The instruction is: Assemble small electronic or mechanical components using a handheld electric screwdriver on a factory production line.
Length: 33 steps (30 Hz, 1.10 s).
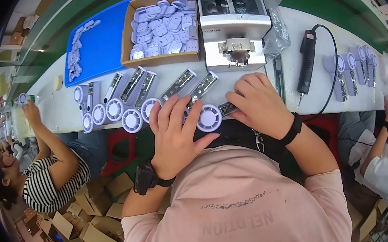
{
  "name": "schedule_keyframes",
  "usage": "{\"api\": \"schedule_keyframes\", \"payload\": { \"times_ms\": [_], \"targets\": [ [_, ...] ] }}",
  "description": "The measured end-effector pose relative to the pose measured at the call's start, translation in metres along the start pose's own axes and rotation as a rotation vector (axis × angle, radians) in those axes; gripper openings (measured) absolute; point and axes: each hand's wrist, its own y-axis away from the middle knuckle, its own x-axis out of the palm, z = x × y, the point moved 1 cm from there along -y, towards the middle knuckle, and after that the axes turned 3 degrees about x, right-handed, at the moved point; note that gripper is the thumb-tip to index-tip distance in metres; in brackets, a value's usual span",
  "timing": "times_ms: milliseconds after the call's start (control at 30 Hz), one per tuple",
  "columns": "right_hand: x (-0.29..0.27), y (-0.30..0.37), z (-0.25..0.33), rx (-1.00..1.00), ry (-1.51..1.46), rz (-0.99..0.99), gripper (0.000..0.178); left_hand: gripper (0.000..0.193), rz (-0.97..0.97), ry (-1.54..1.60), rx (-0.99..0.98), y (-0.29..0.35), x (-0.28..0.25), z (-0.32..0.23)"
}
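Observation:
Several white handheld fans lie in a row at the table's front edge, their handles uncovered so the circuit boards show. My left hand (175, 137) rests over part of this row with its fingers spread. Beneath those fingers, part of a fan with an exposed board (203, 86) is hidden. Just right of the fingertips is the round head of another white handheld fan (209, 118), its handle pointing right. My right hand (259, 107) has its fingers bent over that handle. More fans, such as one with a round grille (131, 121), lie to the left.
Behind the fans stand a cardboard box (126, 57) of white plastic covers, a blue tray (101, 52) and a silver machine (232, 27). A black corded electric screwdriver (307, 59) lies right, before more fans (351, 69). Co-workers sit at both sides; cartons (93, 197) are on the floor.

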Motion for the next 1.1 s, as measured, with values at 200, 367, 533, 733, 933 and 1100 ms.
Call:
{"api": "schedule_keyframes", "payload": {
  "times_ms": [200, 367, 533, 733, 933, 1100],
  "targets": [
    [0.016, 0.018, -0.015, 0.095, -0.137, 0.006, 0.038, 0.07, 0.046, -0.055, 0.072, -0.019, 0.015, -0.003],
    [0.016, 0.017, -0.03, 0.054, -0.166, -0.035, 0.039, 0.07, 0.079, -0.028, 0.091, -0.032, 0.021, -0.002],
    [0.008, 0.029, -0.04, 0.05, -0.264, -0.064, 0.046, 0.071, 0.087, -0.01, 0.114, -0.042, 0.018, -0.018],
    [-0.01, 0.052, -0.044, 0.138, -0.369, -0.258, 0.055, 0.074, 0.059, -0.067, 0.139, -0.039, 0.006, -0.013],
    [-0.004, 0.054, -0.046, 0.105, -0.3, -0.279, 0.056, 0.077, -0.012, -0.085, 0.104, -0.028, -0.031, -0.015],
    [-0.006, 0.063, -0.03, 0.084, -0.279, -0.301, 0.052, 0.075, -0.006, -0.016, 0.109, -0.021, -0.046, -0.021]
  ]
}}
